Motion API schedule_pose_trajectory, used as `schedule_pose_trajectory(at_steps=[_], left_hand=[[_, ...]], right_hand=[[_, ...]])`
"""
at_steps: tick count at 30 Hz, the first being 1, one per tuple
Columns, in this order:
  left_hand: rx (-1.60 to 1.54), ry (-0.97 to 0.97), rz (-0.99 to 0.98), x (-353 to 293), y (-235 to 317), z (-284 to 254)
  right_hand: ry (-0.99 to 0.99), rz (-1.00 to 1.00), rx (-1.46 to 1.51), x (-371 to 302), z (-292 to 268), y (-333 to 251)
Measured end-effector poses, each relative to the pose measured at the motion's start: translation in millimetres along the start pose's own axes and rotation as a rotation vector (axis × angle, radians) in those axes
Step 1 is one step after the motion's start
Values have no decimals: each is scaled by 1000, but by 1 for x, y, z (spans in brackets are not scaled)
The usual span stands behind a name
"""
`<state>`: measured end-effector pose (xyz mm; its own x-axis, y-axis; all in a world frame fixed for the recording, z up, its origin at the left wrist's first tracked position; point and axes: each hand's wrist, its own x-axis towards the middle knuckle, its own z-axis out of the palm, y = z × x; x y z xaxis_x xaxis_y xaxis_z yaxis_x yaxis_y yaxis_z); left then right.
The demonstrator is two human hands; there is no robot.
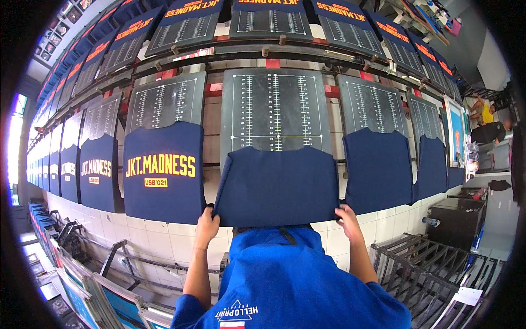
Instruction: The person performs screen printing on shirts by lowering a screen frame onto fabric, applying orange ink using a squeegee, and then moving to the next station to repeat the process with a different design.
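Note:
A plain navy shirt panel (278,186) lies over the near end of a dark printing board (274,109) marked with scale lines. My left hand (209,223) pinches the panel's near left edge, close to the neighbouring printed panel. At the opposite near corner, my right hand (346,219) grips the cloth between thumb and fingers. The panel is spread flat between both hands, its near edge just in front of my body. To the left, a navy panel (163,203) bears yellow and orange lettering. On the right sits another plain navy panel (379,170).
Boards with navy panels run in long rows to both sides, and a second row (271,24) stands beyond a dark rail (307,48). A black metal rack (422,274) is at the lower right. Framed screens (104,299) lean at lower left. People sit far right.

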<state>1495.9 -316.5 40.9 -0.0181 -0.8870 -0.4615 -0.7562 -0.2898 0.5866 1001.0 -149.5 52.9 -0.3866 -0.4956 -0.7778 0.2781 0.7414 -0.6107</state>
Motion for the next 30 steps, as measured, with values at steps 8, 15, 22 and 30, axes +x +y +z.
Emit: schedule_pose_trajectory(at_steps=[8, 15, 22, 30], left_hand=[[68, 400, 324, 103, 122, 28], [331, 493, 439, 102, 132, 32], [131, 496, 382, 122, 138, 11], [203, 453, 427, 190, 159, 1]], right_hand=[[-50, -290, -84, 100, 37, -85], [118, -456, -271, 87, 43, -112], [185, -696, -240, 95, 44, -150], [316, -712, -337, 156, 76, -192]])
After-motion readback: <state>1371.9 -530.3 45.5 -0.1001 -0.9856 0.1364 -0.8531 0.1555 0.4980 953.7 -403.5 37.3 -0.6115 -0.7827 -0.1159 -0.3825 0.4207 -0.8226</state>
